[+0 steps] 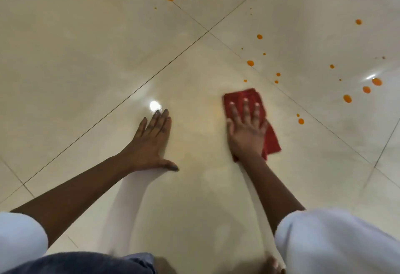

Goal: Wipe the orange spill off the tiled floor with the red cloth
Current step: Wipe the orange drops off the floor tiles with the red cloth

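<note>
On the head view I see my right hand [246, 131] flat on the red cloth [272, 140], fingers straight and spread, pressing it onto the cream tiled floor [86, 57]. My left hand [151, 141] lies flat on bare tile beside it, fingers straight, holding nothing. Orange spill [347, 98] drops dot the tiles beyond and right of the cloth.

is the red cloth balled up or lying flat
Lying flat: the red cloth sits as a flat pad under the straight fingers of the right hand.
</note>
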A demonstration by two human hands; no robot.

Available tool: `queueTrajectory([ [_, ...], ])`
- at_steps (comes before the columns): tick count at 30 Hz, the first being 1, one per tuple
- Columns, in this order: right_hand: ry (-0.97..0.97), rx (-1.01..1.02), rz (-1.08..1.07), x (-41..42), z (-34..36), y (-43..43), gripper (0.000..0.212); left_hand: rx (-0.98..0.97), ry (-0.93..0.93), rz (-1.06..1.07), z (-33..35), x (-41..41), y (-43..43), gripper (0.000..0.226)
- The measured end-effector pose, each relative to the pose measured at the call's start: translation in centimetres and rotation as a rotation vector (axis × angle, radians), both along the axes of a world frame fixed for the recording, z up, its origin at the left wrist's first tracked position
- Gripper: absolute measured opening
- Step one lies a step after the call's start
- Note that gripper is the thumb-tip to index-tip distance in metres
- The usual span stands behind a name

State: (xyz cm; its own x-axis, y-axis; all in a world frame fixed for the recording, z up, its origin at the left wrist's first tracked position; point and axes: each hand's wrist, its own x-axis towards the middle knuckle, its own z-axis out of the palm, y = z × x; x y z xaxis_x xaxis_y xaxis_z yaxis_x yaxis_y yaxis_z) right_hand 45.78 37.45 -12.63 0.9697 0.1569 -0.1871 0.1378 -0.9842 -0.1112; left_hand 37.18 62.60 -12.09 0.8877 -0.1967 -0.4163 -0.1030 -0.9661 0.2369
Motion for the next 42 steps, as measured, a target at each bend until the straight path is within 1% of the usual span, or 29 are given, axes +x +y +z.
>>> queueTrajectory([
  [1, -0.009, 0.012, 0.062, -1.2, -0.3, 1.6, 0.053, 0.000, -0.008, -0.012, 0.0, -0.5, -0.1, 0.139],
  [3, -0.047, 0.028, 0.274, -6.1, -0.6, 3.1, 0.052, 0.001, -0.023, -0.004, -0.1, -1.6, -0.1, 0.138],
  [5, -0.084, 0.031, 0.451, -10.4, -0.6, 1.1, 0.052, 0.000, -0.038, 0.020, -0.1, -2.6, 0.4, 0.136],
  [6, -0.062, 0.034, 0.491, -10.7, -0.4, -0.7, 0.052, 0.001, -0.039, 0.030, 0.0, -2.9, 0.6, 0.135],
  [7, -0.058, 0.026, 0.486, -9.8, -0.3, -2.7, 0.052, 0.004, -0.041, 0.031, 0.1, -3.1, 0.7, 0.134],
  [8, -0.061, 0.012, 0.425, -8.1, -0.1, -4.2, 0.052, 0.005, -0.045, 0.028, 0.2, -3.2, 0.6, 0.133],
  [10, -0.042, -0.019, 0.240, -3.5, 0.3, -5.0, 0.051, 0.011, -0.051, 0.008, 0.5, -3.1, 0.5, 0.130],
  [12, -0.020, -0.001, 0.092, 0.8, 0.4, -2.8, 0.051, 0.019, -0.049, -0.024, 0.6, -2.9, 0.3, 0.129],
  [13, -0.005, 0.009, 0.080, 1.8, 0.3, -0.8, 0.051, 0.020, -0.045, -0.032, 0.6, -2.8, 0.3, 0.129],
  [15, 0.004, 0.034, 0.203, 1.1, 0.1, 3.2, 0.051, 0.019, -0.031, -0.037, 0.7, -2.8, 0.1, 0.130],
  [17, -0.020, 0.039, 0.441, -3.6, -0.3, 4.9, 0.051, 0.016, -0.029, -0.024, 0.7, -3.1, 0.3, 0.132],
  [19, -0.047, 0.040, 0.635, -9.0, -0.6, 2.5, 0.050, 0.015, -0.039, -0.002, 0.6, -3.7, 0.4, 0.132],
  [21, -0.029, 0.033, 0.713, -9.7, -0.4, -1.8, 0.049, 0.022, -0.049, 0.010, 0.7, -4.0, 0.8, 0.130],
  [22, -0.057, 0.015, 0.702, -8.3, -0.4, -3.5, 0.048, 0.028, -0.053, 0.005, 0.8, -4.1, 0.8, 0.128],
  [23, -0.068, -0.002, 0.632, -6.2, -0.3, -4.4, 0.049, 0.032, -0.056, -0.006, 0.9, -4.0, 0.8, 0.126],
  [24, -0.056, -0.018, 0.510, -3.9, -0.1, -4.4, 0.049, 0.033, -0.056, -0.022, 0.9, -3.9, 0.7, 0.125],
  [25, -0.034, -0.012, 0.367, -1.7, -0.1, -3.6, 0.049, 0.029, -0.055, -0.034, 1.0, -3.7, 0.5, 0.124],
  [26, -0.009, -0.008, 0.272, -0.3, 0.0, -2.3, 0.049, 0.021, -0.051, -0.043, 1.1, -3.4, 0.3, 0.123],
  [27, 0.000, -0.005, 0.247, 0.0, -0.1, -0.8, 0.050, 0.015, -0.049, -0.049, 1.1, -3.1, 0.0, 0.122],
  [28, -0.011, 0.004, 0.289, -0.6, -0.2, 0.4, 0.050, 0.014, -0.055, -0.057, 1.1, -2.8, -0.4, 0.121],
  [30, -0.053, 0.020, 0.513, -3.6, -0.4, 0.5, 0.051, 0.018, -0.082, -0.073, 1.2, -1.8, -1.1, 0.119],
  [32, -0.075, 0.032, 0.691, -6.5, -0.8, -2.7, 0.052, 0.016, -0.092, -0.077, 1.2, -0.9, -1.7, 0.118],
  [33, -0.057, 0.029, 0.705, -6.9, -0.6, -4.7, 0.053, 0.014, -0.097, -0.077, 1.2, -0.5, -2.0, 0.119],
  [35, -0.067, -0.002, 0.617, -4.5, -0.3, -8.2, 0.052, 0.015, -0.108, -0.092, 1.0, 0.7, -2.7, 0.121],
  [37, -0.071, -0.011, 0.406, 0.2, 0.1, -9.3, 0.050, 0.006, -0.112, -0.131, 0.9, 1.9, -3.6, 0.119],
  [39, -0.042, -0.003, 0.203, 4.7, 0.5, -8.1, 0.049, 0.023, -0.120, -0.188, 0.8, 3.4, -4.7, 0.120],
  [40, -0.040, -0.006, 0.172, 5.9, 0.3, -6.8, 0.049, 0.037, -0.121, -0.217, 0.7, 4.2, -5.3, 0.121],
  [41, -0.037, 0.000, 0.194, 6.1, 0.1, -5.2, 0.050, 0.050, -0.119, -0.231, 0.8, 4.8, -5.5, 0.122],
  [42, -0.042, 0.011, 0.280, 5.5, -0.2, -4.4, 0.051, 0.060, -0.117, -0.234, 0.7, 5.5, -5.9, 0.124],
])
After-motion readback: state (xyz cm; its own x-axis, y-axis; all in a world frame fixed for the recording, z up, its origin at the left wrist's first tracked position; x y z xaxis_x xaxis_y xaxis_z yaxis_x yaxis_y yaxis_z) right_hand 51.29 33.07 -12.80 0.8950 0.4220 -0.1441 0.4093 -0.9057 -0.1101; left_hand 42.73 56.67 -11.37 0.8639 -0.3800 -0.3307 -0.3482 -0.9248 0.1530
